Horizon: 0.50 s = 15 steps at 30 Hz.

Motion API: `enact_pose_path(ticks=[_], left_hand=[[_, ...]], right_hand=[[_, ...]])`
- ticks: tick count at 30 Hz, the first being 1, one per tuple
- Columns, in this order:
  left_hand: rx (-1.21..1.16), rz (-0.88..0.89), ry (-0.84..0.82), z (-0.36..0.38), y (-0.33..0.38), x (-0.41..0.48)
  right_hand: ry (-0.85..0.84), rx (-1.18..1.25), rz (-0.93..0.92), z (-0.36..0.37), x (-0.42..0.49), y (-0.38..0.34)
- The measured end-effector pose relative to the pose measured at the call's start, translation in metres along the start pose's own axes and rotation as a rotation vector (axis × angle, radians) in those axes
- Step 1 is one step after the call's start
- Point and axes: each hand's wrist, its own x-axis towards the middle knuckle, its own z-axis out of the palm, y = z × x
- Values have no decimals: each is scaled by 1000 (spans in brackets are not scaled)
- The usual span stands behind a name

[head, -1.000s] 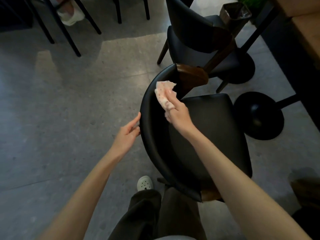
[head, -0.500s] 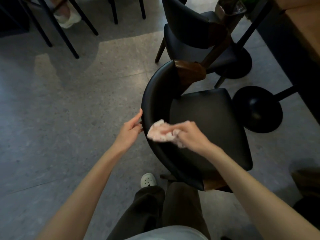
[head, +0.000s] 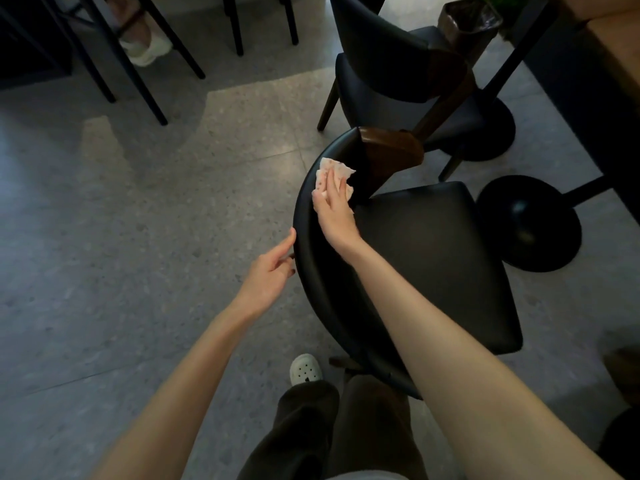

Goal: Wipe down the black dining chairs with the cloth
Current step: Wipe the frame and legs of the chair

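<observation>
**Cloth pressed to the backrest of the near chair**

Directly below the camera, seen from above and behind: a black padded dining chair (head: pixel 433 258) with a curved backrest and brown wooden end pieces. On the upper inner face of that chair's backrest, close to its far wooden end: a small pale pink speckled cloth (head: pixel 329 169), crumpled and pinned there under the right hand (head: pixel 334 216). Fingers (head: pixel 330 183) of that hand straight and close together, laid flat over the cloth and pressing it to the upholstery. Thumb at the backrest's top edge, with no pinch to be made out.

Against the outer face of the same backrest, nearer the body than the cloth – the left hand (head: pixel 268 275), empty, fingers extended and loosely together, tips touching the rim.

Beyond the chair's far end: a second black dining chair of the same make (head: pixel 377 67). To the right of the near chair's seat: a round black table base (head: pixel 528 223) on the grey speckled floor (head: pixel 138 237). Farther off, past the second chair – a dark bin lined with a bag (head: pixel 469 19). Just behind the chair's near end: dark trousers (head: pixel 304 431) and a white perforated clog (head: pixel 305 368).
</observation>
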Motion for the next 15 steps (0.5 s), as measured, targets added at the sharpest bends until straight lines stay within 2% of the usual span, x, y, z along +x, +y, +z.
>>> enact_pose_path(ticks=[3, 5, 10, 13, 15], left_hand=[[3, 29, -2, 1, -3, 1], [-6, 34, 4, 1, -4, 1], [11, 30, 20, 4, -7, 0], [37, 32, 19, 4, -7, -1], [78, 34, 23, 3, -7, -1]], right_hand=[[113, -108, -26, 14, -4, -2], [102, -167, -50, 13, -18, 6], [-158, -215, -206, -5, -97, 32], [-323, -308, -184, -37, -125, 40], [-342, -372, -165, -57, -131, 32]])
